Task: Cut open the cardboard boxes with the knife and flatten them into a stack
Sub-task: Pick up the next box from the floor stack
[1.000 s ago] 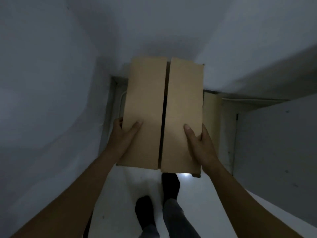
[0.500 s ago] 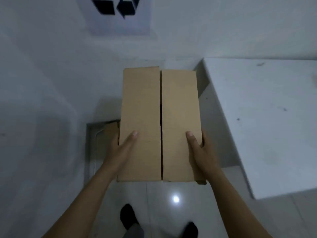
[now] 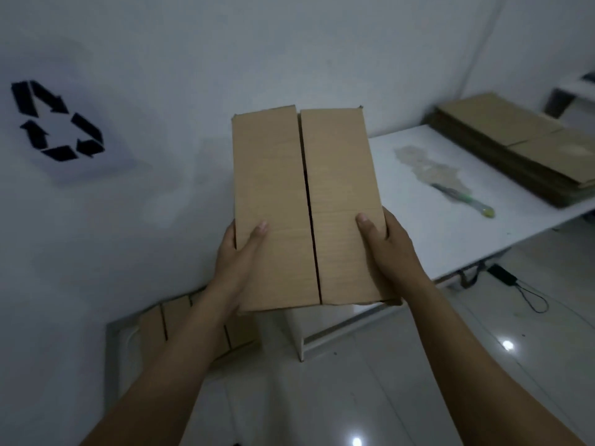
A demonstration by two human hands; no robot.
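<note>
We hold the closed cardboard box (image 3: 306,204) in the air, seam upward, left of the table (image 3: 428,239), presumably to bring it to the knife (image 3: 463,197) lying there near the flattened stack (image 3: 521,146). The left hand (image 3: 236,255) and right hand (image 3: 391,252) grip its near sides, thumbs on top, fingers (image 3: 390,228) wrapped round the edges.

It is dim where I stand, everything washed in a cold blue-grey with little contrast. The light comes from overhead: two small white glints sit on the glossy floor (image 3: 418,391) at lower right. The cardboard box (image 3: 306,204) I hold looks flat and muted, with a faint soft shadow on the wall (image 3: 193,43) beside it. The flattened stack (image 3: 515,146) and the table (image 3: 457,233) at right are smeared and soft. Toward the bottom corners the wide lens stretches my forearms.
</note>
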